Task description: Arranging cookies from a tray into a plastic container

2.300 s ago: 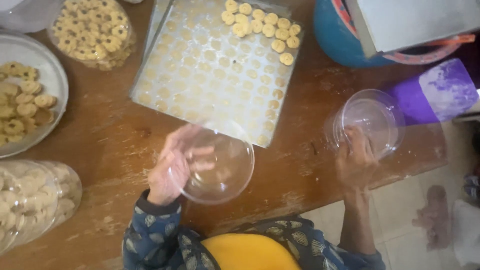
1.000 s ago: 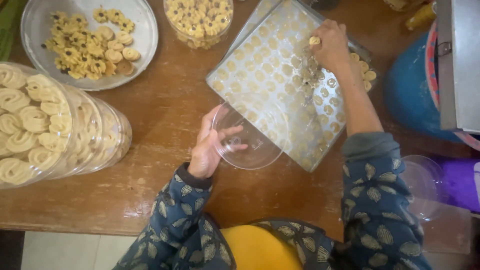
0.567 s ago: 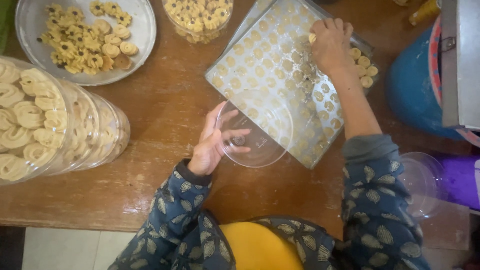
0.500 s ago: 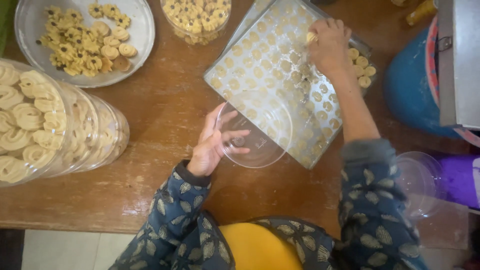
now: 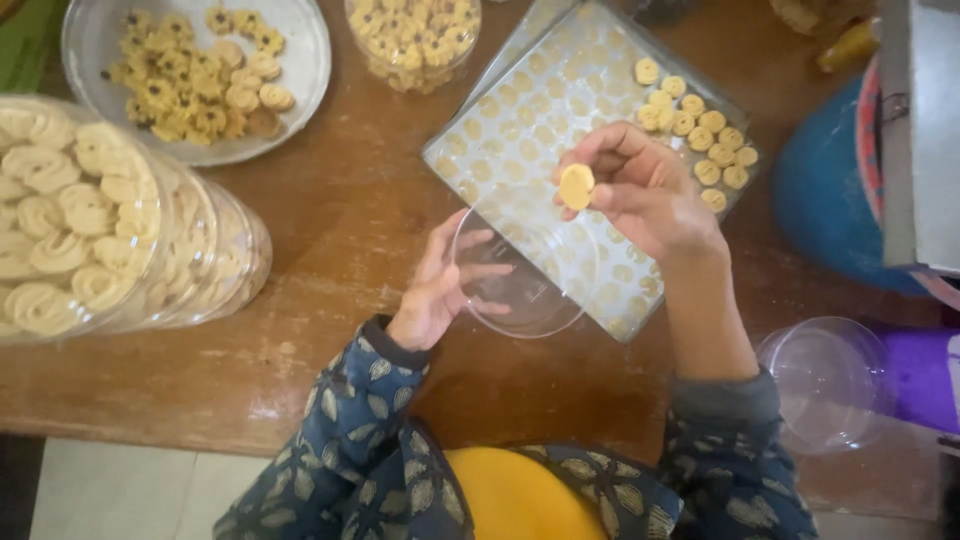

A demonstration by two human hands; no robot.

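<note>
Far left, stacked clear tubs of swirl cookies (image 5: 90, 225) lie on their sides and overhang the left part of the counter (image 5: 340, 210). Beyond them stands a shallow bowl of small cookies (image 5: 195, 75), and a filled round tub (image 5: 412, 38) sits at the far edge.

Centre: the left hand (image 5: 440, 290) grasps an empty clear container (image 5: 525, 265), fingers spread against its wall, tilting it with the mouth towards the viewer. The container rests partly over the near-left corner of the baking tray (image 5: 520, 130).

Just right of it, the right hand (image 5: 640, 185) pinches one round cookie (image 5: 576, 186) between thumb and fingertips, held in the air directly above the container's far rim. The remaining tray cookies (image 5: 700, 125) cluster at the tray's far-right corner.

Judgement: the step in hand appears to be filling the container, one cookie at a time. The next move calls for a short, gentle descent into the open mouth; the piece looks brittle.

Room: open counter lies left of the container. The tray's raised edge sits close under both hands. To the right, a blue vessel (image 5: 830, 200) crowds the tray, and another empty clear tub (image 5: 830, 385) stands near the counter's near edge.
</note>
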